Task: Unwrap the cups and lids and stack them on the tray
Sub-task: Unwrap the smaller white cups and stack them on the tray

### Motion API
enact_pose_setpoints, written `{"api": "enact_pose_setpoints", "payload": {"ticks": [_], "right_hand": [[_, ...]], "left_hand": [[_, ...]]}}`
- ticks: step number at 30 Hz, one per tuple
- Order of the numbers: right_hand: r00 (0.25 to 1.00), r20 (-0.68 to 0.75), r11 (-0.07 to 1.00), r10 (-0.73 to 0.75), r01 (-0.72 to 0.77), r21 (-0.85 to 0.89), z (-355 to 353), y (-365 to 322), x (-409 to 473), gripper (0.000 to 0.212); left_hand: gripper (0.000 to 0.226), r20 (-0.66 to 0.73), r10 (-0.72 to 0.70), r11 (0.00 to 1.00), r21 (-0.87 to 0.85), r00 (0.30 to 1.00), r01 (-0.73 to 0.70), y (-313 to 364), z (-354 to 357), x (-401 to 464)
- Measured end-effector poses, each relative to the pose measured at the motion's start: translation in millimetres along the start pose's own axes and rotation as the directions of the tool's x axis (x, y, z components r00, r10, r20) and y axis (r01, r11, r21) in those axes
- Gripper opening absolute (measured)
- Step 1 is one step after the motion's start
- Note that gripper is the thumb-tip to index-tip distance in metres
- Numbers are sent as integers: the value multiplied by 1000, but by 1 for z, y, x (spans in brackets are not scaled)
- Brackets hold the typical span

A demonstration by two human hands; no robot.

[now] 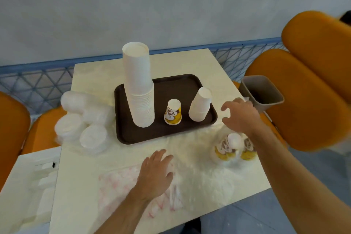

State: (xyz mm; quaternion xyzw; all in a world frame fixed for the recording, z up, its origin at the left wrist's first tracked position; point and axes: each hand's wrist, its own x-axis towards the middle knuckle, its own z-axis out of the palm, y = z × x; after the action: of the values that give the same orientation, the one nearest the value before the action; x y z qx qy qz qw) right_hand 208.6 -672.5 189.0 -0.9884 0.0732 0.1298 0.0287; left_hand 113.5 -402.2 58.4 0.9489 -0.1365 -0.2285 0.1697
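Brown tray (pixel 191 83) w/ 3 cup stacks; 4 lid sleeves (pixel 83 119) beside; left grip (pixel 157 169), right grip (pixel 240 114) both spread, empty.

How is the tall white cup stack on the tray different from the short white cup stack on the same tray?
The tall white stack rises far higher than the short white stack. The tall one stands at the left of the tray, the short one at the right. Both are white, upside down and unwrapped.
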Motion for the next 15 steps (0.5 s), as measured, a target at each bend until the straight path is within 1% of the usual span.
{"api": "enact_pose_setpoints", "payload": {"ticks": [1,3,6,11,15], "right_hand": [[999,44,1000,28,-27,-11,2,11,3,43],[990,129,998,56,-61,32,9,29,11,48],[980,197,996,28,-45,80,20,45,24,53],[979,201,994,-37,16,107,36,56,36,55],[984,165,986,-69,41,165,43,60,37,54]], "left_hand": [[55,4,-11,1000,-4,1000,11,2,1,-1],[55,18,-35,999,-13,999,35,5,3,-4],[55,23,-70,998,-6,997,70,9,7,-5],[53,1,-118,991,-68,993,117,24,8,2],[47,-69,-113,971,-221,991,95,43,1,12]]}}
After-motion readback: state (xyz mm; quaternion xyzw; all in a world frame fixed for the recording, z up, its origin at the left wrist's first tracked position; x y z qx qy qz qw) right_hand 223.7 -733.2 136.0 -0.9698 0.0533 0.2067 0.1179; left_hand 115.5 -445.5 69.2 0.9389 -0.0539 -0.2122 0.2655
